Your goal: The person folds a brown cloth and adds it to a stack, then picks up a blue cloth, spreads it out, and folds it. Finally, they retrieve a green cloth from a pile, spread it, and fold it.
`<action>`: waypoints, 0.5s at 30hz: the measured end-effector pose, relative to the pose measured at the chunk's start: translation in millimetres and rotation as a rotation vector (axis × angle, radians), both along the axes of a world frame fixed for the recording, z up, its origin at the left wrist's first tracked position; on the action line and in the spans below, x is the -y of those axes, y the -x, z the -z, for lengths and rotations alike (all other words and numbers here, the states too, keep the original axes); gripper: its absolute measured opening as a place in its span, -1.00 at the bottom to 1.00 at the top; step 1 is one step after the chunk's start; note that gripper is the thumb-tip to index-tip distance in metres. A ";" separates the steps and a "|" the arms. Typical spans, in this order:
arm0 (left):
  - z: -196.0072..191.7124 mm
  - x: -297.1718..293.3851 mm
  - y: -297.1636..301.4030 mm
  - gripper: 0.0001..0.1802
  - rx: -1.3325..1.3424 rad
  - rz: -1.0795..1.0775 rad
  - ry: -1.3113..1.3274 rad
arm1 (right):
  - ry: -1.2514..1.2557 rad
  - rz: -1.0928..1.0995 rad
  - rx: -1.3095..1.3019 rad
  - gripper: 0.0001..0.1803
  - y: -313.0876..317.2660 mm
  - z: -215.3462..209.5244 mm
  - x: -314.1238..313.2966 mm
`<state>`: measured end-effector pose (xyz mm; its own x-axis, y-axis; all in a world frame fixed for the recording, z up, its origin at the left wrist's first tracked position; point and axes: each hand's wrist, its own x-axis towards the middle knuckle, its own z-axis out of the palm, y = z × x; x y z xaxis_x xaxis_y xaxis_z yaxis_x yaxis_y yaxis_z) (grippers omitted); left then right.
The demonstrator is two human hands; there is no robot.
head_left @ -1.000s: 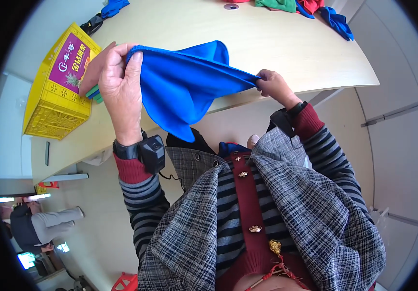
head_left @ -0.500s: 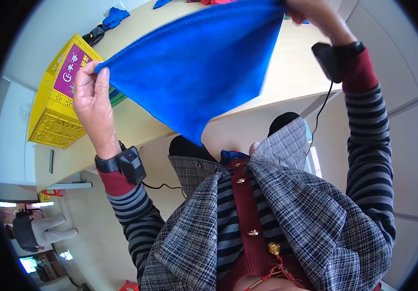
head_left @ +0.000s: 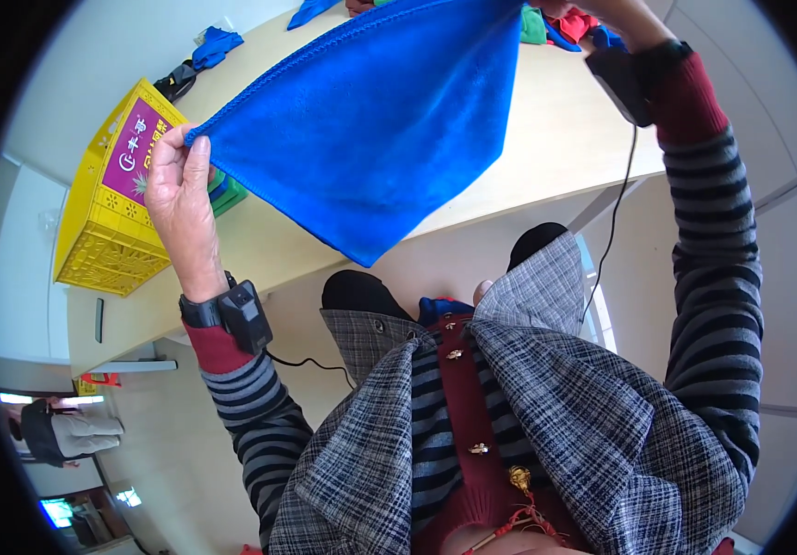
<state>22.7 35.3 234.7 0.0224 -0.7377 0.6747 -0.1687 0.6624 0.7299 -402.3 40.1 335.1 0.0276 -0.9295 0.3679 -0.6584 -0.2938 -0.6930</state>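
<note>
A blue cloth (head_left: 370, 139) with a stitched edge is stretched between my two hands above the table's front edge. My left hand (head_left: 182, 185) pinches one corner of it between thumb and fingers, beside a yellow crate. At the upper right, my right hand (head_left: 593, 13) grips the opposite corner; its fingertips are partly cut off by the picture's top. The lower part of the cloth hangs down loosely to a point. Each wrist wears a black strapped device.
The yellow plastic crate (head_left: 116, 250) with a purple label stands on the pale table (head_left: 583, 120) at left. Green cloth (head_left: 228, 196) lies beside it. Red, green and blue cloths (head_left: 572, 26) lie at the far right. A dark flat object (head_left: 98, 320) rests near the left edge. A person (head_left: 65, 433) stands far left.
The cloth has been drawn flatter and its hanging tip has shifted slightly. My right hand has moved a little up and left, uncovering more of the coloured cloths behind.
</note>
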 end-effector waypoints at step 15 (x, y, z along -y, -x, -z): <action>-46.2 90.5 -39.7 -0.81 0.079 -0.109 0.062 | 0.127 -0.025 -0.201 -0.77 -37.3 4.8 104.5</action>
<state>62.4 -55.2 280.9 0.0449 -0.6908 0.7217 -0.2971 0.6805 0.6698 -365.0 -64.3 330.3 0.1345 -0.8743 0.4663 -0.7708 -0.3880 -0.5053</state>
